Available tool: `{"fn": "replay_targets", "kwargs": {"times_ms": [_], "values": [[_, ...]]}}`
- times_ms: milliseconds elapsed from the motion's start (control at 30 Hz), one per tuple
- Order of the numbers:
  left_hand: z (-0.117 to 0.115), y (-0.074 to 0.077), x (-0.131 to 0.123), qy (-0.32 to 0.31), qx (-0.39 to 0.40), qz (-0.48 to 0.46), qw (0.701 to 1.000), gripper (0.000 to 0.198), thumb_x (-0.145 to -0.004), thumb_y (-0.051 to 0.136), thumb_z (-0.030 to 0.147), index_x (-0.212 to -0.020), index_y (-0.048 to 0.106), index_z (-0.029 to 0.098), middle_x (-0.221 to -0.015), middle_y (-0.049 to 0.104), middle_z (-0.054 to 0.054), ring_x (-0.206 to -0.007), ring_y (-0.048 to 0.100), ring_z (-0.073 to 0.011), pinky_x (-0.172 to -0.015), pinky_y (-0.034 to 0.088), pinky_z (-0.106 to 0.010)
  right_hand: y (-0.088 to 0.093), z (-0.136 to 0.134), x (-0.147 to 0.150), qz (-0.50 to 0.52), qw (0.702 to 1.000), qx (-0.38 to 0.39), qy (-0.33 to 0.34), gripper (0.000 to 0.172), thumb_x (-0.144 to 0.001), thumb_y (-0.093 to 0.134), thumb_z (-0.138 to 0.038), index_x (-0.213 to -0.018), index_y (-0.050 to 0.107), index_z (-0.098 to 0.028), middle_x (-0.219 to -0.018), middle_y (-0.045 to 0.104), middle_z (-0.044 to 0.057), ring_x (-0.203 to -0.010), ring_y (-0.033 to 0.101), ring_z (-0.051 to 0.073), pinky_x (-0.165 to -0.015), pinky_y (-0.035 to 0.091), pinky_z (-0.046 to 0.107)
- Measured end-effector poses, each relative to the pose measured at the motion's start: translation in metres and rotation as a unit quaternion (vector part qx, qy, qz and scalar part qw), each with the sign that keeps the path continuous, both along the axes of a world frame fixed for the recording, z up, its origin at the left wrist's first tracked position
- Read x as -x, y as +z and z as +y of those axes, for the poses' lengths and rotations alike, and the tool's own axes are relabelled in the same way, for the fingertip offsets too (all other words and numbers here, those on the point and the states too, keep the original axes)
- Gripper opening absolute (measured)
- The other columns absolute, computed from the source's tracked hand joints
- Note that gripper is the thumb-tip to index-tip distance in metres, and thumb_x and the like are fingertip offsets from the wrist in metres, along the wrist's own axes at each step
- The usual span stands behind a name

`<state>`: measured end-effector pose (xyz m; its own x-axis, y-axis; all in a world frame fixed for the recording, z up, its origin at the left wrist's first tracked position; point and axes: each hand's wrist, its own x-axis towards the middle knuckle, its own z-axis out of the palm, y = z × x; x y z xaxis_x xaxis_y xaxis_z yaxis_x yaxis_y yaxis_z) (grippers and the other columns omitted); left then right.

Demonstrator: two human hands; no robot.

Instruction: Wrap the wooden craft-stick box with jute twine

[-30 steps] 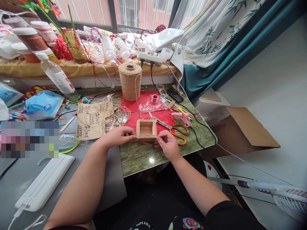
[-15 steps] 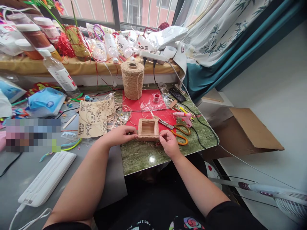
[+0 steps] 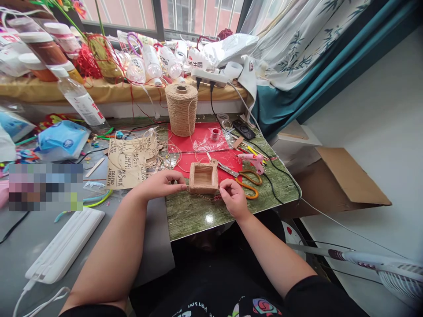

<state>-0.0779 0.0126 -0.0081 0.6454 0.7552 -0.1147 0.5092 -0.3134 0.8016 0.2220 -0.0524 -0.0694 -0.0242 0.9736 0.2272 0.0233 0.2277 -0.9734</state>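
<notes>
Where our fingertips meet the small twine-wrapped box [image 3: 203, 177], little can be made out. Our left hand [image 3: 161, 184] closes thumb and forefinger on its left wall. Our right hand [image 3: 233, 196] curls narrow at its near right corner, and we cannot tell whether a loose strand is pinched there. A blurred patch [image 3: 44, 185] covers things at the far left, and the fan [image 3: 396, 275] at lower right is cut off by the frame edge.

The box sits on the green table [image 3: 198, 215], at the near edge of the red mat [image 3: 201, 143], between our hands, its open mouth facing straight up. It looks about square, so no long axis shows; its walls run roughly along the table's front edge. Scissors [image 3: 246, 181] lie just right of it, and the twine spool [image 3: 181, 110] stands well behind.
</notes>
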Motion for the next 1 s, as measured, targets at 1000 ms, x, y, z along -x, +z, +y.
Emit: {"fn": "replay_targets", "kwargs": {"times_ms": [1000], "values": [[0.0053,-0.0069,-0.0031,-0.004,-0.038,-0.055,0.998,0.03,-0.097,0.061,0.049,-0.088,0.071,0.022,-0.116,0.072,-0.005,-0.106,0.067,-0.0224,-0.099,0.05,-0.037,-0.002,0.0009,0.0038,0.008,0.996,-0.075,-0.047,0.006,-0.094,0.069,-0.026,-0.093,0.064,-0.024,-0.093,0.06,0.003,-0.079,0.059,0.017,-0.067,0.053,0.03]]}}
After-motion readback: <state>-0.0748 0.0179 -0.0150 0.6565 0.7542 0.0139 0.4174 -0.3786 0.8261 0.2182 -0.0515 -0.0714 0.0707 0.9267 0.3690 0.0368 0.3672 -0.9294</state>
